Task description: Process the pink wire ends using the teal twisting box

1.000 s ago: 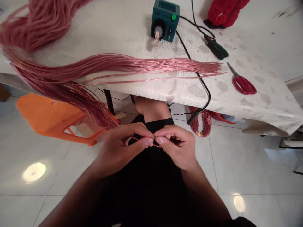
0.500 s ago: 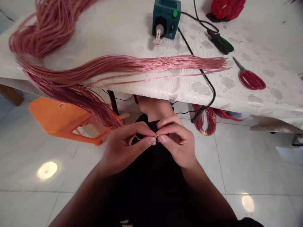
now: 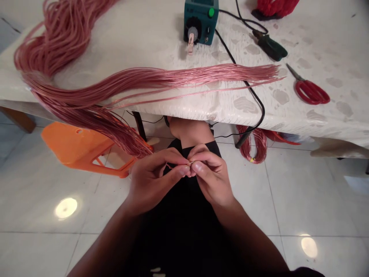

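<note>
Over my lap, my left hand [image 3: 157,175] and my right hand [image 3: 211,173] meet fingertip to fingertip. Both pinch a thin pinkish wire [image 3: 190,163], of which only a short piece shows between the thumbs and forefingers. A bundle of pink wires [image 3: 121,132] hangs off the table edge and runs down to my left hand; the held wire seems to belong to it, though my fingers hide the join. The rest of the bundle [image 3: 184,77] lies along the table with its cut ends to the right.
On the table are a teal motor box [image 3: 200,23] with a clip on its shaft, pliers [image 3: 271,46], red-handled scissors [image 3: 311,92] and a black cable [image 3: 256,98]. An orange stool [image 3: 72,150] stands at left; a coil of wire [image 3: 255,148] hangs under the table.
My right hand has shifted slightly left and its fingers have curled closer to the left fingertips. The left hand keeps its pinch. The whole view has shifted a little.
</note>
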A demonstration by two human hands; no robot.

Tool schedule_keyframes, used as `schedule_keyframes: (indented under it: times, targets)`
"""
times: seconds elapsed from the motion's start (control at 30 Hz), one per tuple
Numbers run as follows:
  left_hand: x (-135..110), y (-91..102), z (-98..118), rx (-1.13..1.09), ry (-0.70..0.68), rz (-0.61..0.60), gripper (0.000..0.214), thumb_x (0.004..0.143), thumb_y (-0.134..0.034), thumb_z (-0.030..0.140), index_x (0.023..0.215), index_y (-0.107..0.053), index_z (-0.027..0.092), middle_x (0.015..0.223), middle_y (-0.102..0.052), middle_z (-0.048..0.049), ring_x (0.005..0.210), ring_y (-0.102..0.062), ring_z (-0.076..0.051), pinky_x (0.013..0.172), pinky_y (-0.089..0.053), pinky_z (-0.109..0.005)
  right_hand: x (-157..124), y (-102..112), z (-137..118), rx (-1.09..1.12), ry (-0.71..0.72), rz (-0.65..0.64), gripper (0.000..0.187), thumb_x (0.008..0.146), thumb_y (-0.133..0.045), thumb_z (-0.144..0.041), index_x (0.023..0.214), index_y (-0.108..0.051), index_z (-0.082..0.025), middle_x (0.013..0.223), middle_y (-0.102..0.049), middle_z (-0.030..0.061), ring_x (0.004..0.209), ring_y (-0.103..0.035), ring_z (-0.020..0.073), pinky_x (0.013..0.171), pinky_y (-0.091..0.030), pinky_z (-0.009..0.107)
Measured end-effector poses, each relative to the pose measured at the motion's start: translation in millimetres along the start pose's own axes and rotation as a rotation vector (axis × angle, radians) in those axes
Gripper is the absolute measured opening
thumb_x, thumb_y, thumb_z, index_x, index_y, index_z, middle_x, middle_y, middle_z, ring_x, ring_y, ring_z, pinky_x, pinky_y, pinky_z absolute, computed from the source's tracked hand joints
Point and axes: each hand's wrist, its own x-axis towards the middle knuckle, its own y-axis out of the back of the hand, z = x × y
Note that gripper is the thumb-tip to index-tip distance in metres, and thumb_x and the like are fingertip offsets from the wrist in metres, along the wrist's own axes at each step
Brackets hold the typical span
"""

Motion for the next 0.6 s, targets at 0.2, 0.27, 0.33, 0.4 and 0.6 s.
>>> schedule_keyframes:
  times: [0.2,0.27,0.33,0.4,0.6]
  targets:
    - [0.0,-1.2,-2.7,-0.032,-0.009,0.01,0.015,0.088,-0.073,0.009,0.093,-0.075,0.023,0.076,-0.073,0.0022,0.071,-0.069,-0.01,0.065,-0.056,-0.022,-0.4,-3.6,1.1,0.02,-0.037,0.032,0.006,0.093,-0.071,-0.029,0.094,-0.077,-0.029,0.094,-0.062,0.0002,0.068,-0.058,0.0092,0.062,-0.052,0.027]
    - [0.1,-2.0,-3.2,-0.034,-0.022,0.021,0.015,0.088,-0.073,0.009,0.093,-0.075,0.023,0.076,-0.073,0.0021,0.07,-0.069,-0.011,0.065,-0.057,-0.023,0.0,-6.4,1.6,0.042,-0.06,0.068,0.006,0.091,-0.073,-0.033,0.09,-0.076,-0.028,0.092,-0.063,0.0003,0.067,-0.058,0.0099,0.059,-0.052,0.026]
    - [-0.3,-2.7,-3.2,-0.032,-0.027,0.031,0.015,0.088,-0.073,0.009,0.093,-0.075,0.023,0.077,-0.074,0.0016,0.071,-0.069,-0.011,0.064,-0.057,-0.024,0.6,-9.2,1.5,0.055,-0.071,0.098,0.009,0.088,-0.075,-0.036,0.088,-0.075,-0.027,0.088,-0.063,0.0003,0.066,-0.058,0.0103,0.057,-0.052,0.026]
    - [-0.9,-3.2,-3.1,-0.027,-0.025,0.044,0.015,0.087,-0.073,0.01,0.093,-0.075,0.023,0.077,-0.074,0.0012,0.071,-0.069,-0.012,0.063,-0.058,-0.024,1.0,-11.1,1.0,0.073,-0.081,0.104,0.01,0.087,-0.077,-0.036,0.087,-0.075,-0.027,0.086,-0.062,-0.0008,0.061,-0.056,0.0088,0.057,-0.053,0.026]
    - [-2.6,-4.9,-4.1,-0.004,-0.022,0.063,0.016,0.087,-0.073,0.009,0.092,-0.075,0.024,0.077,-0.073,0.0013,0.071,-0.069,-0.012,0.064,-0.058,-0.025,0.8,-11.8,1.0,0.128,-0.065,0.071,0.006,0.087,-0.076,-0.033,0.09,-0.075,-0.028,0.086,-0.061,-0.0023,0.055,-0.054,0.0058,0.052,-0.049,0.023]
